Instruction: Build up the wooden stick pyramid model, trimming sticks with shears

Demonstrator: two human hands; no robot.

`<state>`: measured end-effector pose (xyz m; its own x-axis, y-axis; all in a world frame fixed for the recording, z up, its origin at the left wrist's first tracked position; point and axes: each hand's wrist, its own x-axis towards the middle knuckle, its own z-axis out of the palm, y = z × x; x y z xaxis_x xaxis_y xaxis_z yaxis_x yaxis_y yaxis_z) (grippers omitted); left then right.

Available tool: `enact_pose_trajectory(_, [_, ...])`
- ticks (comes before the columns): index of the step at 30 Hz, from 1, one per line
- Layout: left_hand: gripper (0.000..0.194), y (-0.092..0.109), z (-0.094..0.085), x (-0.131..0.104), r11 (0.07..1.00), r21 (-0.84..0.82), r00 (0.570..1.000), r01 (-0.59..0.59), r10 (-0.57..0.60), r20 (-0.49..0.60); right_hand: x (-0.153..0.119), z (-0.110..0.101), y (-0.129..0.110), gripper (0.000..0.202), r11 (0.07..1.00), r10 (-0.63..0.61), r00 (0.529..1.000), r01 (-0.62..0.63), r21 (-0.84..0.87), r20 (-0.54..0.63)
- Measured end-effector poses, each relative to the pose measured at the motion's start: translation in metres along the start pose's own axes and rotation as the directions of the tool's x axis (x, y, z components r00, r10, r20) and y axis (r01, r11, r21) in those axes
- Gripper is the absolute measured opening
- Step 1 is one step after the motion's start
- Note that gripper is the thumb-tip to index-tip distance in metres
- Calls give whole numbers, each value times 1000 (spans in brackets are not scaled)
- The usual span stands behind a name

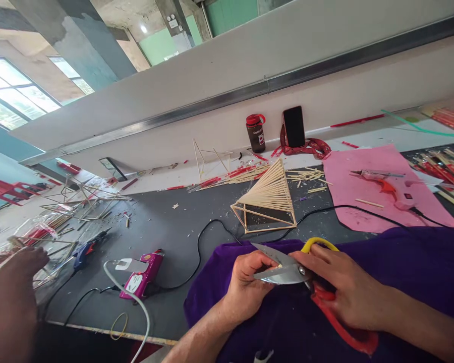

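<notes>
My right hand is wrapped round the handles, one yellow and one red, of a pair of scissors. The blades stand apart and point left, towards my left hand. My left hand is closed in a pinch right at the blades; only a tiny pale bit shows there, and what it holds is mostly hidden. Beyond both hands, a frame of thin wooden sticks rests on the dark table, one face filled with a fan of sticks. A purple cloth lies under my forearms.
A pink glue gun lies on a pink sheet at right. Loose cut sticks lie behind the frame. A magenta power strip with cables sits left. Further left are a blue glue gun and another person's hand.
</notes>
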<state>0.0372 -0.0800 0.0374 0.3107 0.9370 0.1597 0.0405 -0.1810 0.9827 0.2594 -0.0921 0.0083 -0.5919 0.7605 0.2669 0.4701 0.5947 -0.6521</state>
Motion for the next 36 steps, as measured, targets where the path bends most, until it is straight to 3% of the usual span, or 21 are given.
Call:
enact_pose_trajectory(4, [24,-2,2,0,996,-71,998,58,-61,-36,0,-1,-1,77,1000,9,1000,-10,-19,-29])
enact_pose_trajectory(8, [21,1,2,2,1000,-8,998,-1,1,-68,3,-2,-5,74,999,18,999,-19,-29,-38])
enact_pose_trajectory(13, [21,7,1,1,985,123,992,-118,124,-41,3,-1,-5,77,1000,25,1000,-25,-17,-10])
enact_pose_trajectory(18, [9,4,0,-2,986,140,995,-88,93,-32,-1,2,1,80,999,-10,1000,10,-42,-10])
enact_pose_trajectory(23, [5,-1,-1,-1,981,171,995,-87,94,-31,4,-2,-1,69,999,-4,1000,3,-39,-24])
enact_pose_trajectory(27, [12,0,0,1,977,188,995,-98,100,-2,11,-11,-10,57,999,34,999,-34,-9,0])
enact_pose_trajectory(36, [12,0,1,4,963,208,985,-175,170,41,12,-14,-15,62,998,57,998,-57,1,34])
